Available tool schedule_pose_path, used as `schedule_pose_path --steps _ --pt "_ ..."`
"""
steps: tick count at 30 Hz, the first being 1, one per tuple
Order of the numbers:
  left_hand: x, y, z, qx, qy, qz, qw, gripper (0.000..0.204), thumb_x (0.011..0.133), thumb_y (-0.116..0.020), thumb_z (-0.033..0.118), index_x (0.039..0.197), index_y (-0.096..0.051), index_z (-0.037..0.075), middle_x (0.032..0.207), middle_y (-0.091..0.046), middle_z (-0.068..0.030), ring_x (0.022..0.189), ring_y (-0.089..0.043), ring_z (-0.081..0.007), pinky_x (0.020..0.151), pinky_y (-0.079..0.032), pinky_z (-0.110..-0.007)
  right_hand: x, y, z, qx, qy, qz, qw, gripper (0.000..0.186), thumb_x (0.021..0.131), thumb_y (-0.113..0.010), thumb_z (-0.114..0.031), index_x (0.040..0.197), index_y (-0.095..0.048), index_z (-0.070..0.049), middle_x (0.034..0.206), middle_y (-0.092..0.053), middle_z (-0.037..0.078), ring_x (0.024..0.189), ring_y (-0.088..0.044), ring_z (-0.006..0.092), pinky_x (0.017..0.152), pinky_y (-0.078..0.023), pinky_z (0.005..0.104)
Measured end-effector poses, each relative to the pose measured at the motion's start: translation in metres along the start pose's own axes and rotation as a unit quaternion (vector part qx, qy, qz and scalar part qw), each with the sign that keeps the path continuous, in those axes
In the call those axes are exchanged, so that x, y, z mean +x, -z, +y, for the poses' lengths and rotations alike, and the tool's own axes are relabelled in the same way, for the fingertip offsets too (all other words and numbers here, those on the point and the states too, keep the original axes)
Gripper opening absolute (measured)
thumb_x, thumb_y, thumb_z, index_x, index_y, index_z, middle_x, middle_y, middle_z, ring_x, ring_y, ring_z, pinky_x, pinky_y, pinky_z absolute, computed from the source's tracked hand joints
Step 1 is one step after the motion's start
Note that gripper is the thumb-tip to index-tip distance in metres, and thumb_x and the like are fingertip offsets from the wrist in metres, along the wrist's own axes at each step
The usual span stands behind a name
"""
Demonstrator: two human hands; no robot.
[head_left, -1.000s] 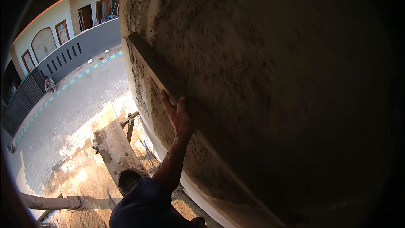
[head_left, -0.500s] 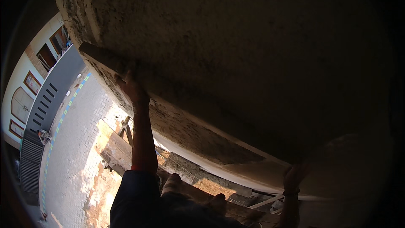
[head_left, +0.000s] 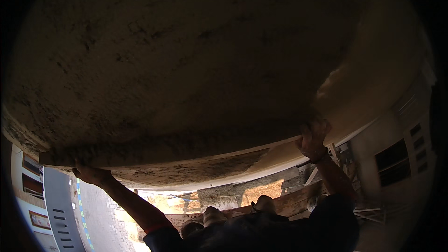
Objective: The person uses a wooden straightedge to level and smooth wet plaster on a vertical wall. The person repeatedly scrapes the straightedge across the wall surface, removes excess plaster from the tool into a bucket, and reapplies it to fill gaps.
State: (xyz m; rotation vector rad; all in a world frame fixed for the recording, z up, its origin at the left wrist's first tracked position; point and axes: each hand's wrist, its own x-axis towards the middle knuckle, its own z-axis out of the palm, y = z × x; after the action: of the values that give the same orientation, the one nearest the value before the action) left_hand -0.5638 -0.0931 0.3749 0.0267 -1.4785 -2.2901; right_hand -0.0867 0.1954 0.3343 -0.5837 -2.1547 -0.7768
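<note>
Both of my hands grip a long straight board (head_left: 196, 155) held against the shadowed, mottled plaster surface (head_left: 196, 65) that fills the upper view. My left hand (head_left: 92, 173) holds it near its left end, at the lower edge, with the fingertips partly in shadow. My right hand (head_left: 313, 137) is curled over it farther right, beside a smoother, paler patch of plaster (head_left: 350, 93). Below, my shoes (head_left: 263, 205) show above worn wooden planks (head_left: 296, 203), partly hidden by my dark clothing.
At lower left are a grey fence wall (head_left: 58, 210) and a paved street (head_left: 98, 210) far below, with a building (head_left: 30, 172) behind. Sunlit rubble ground (head_left: 256, 186) shows past the planks. A wall with dark openings (head_left: 392, 168) stands at the right.
My view has swung round, so the board now lies nearly level across the picture. My right hand, out of sight a second ago, now shows clearly on the board.
</note>
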Motion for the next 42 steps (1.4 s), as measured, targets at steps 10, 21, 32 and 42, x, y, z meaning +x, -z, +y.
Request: schedule_pose_path --steps 10,21,32,42 --pt "0.033 0.002 0.001 0.051 0.010 0.041 0.998 0.046 0.080 -0.050 0.028 0.104 -0.052 -0.011 0.106 -0.057 -0.0204 0.088 -0.059 -0.0296 0.077 -0.052 -0.042 0.050 0.021 -0.007 0.038 0.033 -0.011 0.999 0.042 0.062 -0.061 -0.008 0.103 -0.055 -0.018 0.109 -0.048 0.005 0.103 -0.044 0.0271 0.083 -0.031 0.0463" --pt "-0.071 -0.011 0.003 -0.033 0.037 0.008 0.999 0.055 0.086 -0.047 0.030 0.127 -0.030 -0.001 0.126 -0.040 -0.0207 0.111 -0.045 -0.0345 0.090 -0.044 -0.050 0.006 0.013 0.059 -0.012 -0.017 0.039 0.999 0.037 0.059 -0.061 -0.009 0.095 -0.057 -0.017 0.105 -0.050 0.007 0.099 -0.046 0.0280 0.084 -0.033 0.0464" --pt "0.188 -0.001 0.085 0.095 -0.108 -0.037 0.989 0.033 0.082 -0.053 0.019 0.109 -0.057 0.000 0.106 -0.060 -0.0138 0.096 -0.058 -0.0255 0.084 -0.048 -0.034 0.197 0.061 -0.033 -0.026 0.088 0.256 0.962 0.028 0.075 -0.067 -0.028 0.102 -0.059 -0.028 0.096 -0.055 0.000 0.091 -0.051 0.0178 0.077 -0.034 0.0351" --pt "0.095 -0.002 0.059 0.005 0.034 -0.060 0.998 0.044 0.082 -0.054 0.027 0.112 -0.050 -0.005 0.104 -0.058 -0.0185 0.091 -0.058 -0.0281 0.080 -0.050 -0.039 0.123 0.048 -0.005 0.031 0.041 0.102 0.993 0.042 0.063 -0.067 -0.009 0.103 -0.059 -0.022 0.111 -0.050 0.007 0.100 -0.046 0.0273 0.082 -0.033 0.0433"
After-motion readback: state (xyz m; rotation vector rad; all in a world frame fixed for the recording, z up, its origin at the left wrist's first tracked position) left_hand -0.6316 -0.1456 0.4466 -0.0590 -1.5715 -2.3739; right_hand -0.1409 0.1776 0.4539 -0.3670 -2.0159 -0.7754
